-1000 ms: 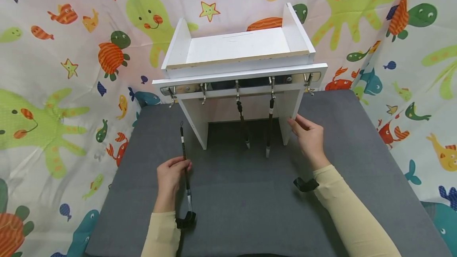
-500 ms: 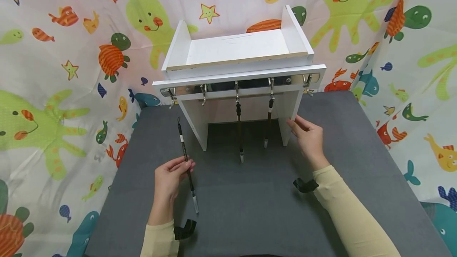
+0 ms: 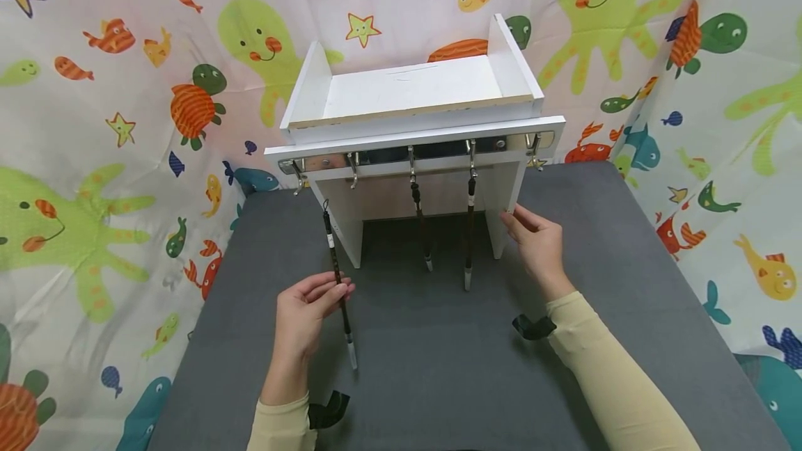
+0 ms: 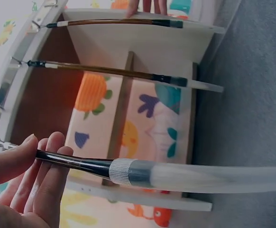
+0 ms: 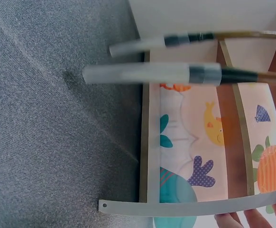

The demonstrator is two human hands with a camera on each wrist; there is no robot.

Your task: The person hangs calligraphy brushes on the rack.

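Observation:
My left hand (image 3: 307, 315) pinches a writing brush (image 3: 335, 256) with a dark handle and a clear cap over its bristles. The brush stands nearly upright, cap down, its top loop in front of the white rack's left side panel. In the left wrist view its cap (image 4: 214, 178) points right. Two similar brushes, a middle brush (image 3: 421, 218) and a right brush (image 3: 470, 228), hang from hooks under the rack's front board. My right hand (image 3: 539, 242) grips the front edge of the rack's right side panel (image 3: 504, 193); its fingertips (image 5: 230, 221) show behind that panel in the right wrist view.
The white rack (image 3: 407, 124) stands at the back of a grey cloth-covered table (image 3: 426, 381). Two hooks on the left, an outer hook (image 3: 299, 176) and an inner hook (image 3: 354, 169), and a right-end hook (image 3: 534, 148) bear nothing. A patterned curtain (image 3: 125, 179) encloses the table.
My left hand has shifted slightly right with the brush, whose top now lies closer to the rack's left hooks. The two hanging brushes swing. My right hand stays on the panel.

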